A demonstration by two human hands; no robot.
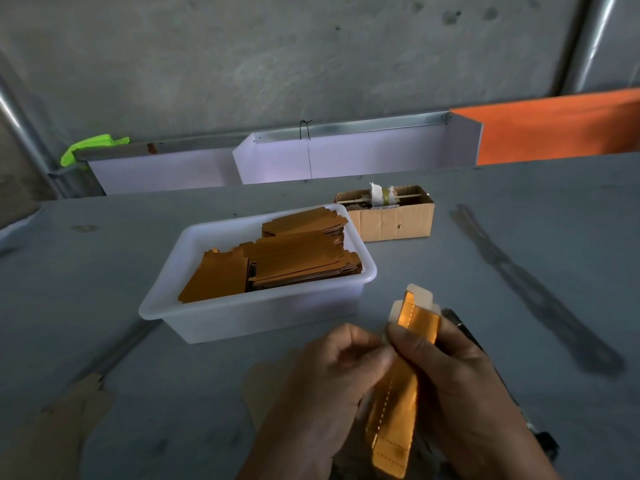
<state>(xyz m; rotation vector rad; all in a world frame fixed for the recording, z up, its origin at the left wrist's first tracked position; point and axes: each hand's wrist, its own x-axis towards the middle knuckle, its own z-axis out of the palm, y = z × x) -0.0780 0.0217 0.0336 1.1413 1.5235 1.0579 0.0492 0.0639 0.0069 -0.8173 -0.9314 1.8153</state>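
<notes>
Gold carton (394, 407) held over desk (519, 271) near us, tube opened, top flap untucked | our right hand (460, 386) fingers wrap it, left hand (332, 375) fingers pinch its edge | ends left to close; flat blanks (298, 261) fill white tray (259, 322)

**A:** where's the cam on this one? just a single view?

**B:** yep, one wide-angle worn on the head, facing forward and tilted down over the grey table (86, 271). The left hand (332, 386) and right hand (460, 375) with the gold carton (398, 410) sit really close at the bottom edge. The white tub (263, 313) is mid-frame just past them, the cardboard box (394, 223) further back, and the concrete wall (311, 64) fills the top. Straight lines bow a bit near the edges.
</notes>
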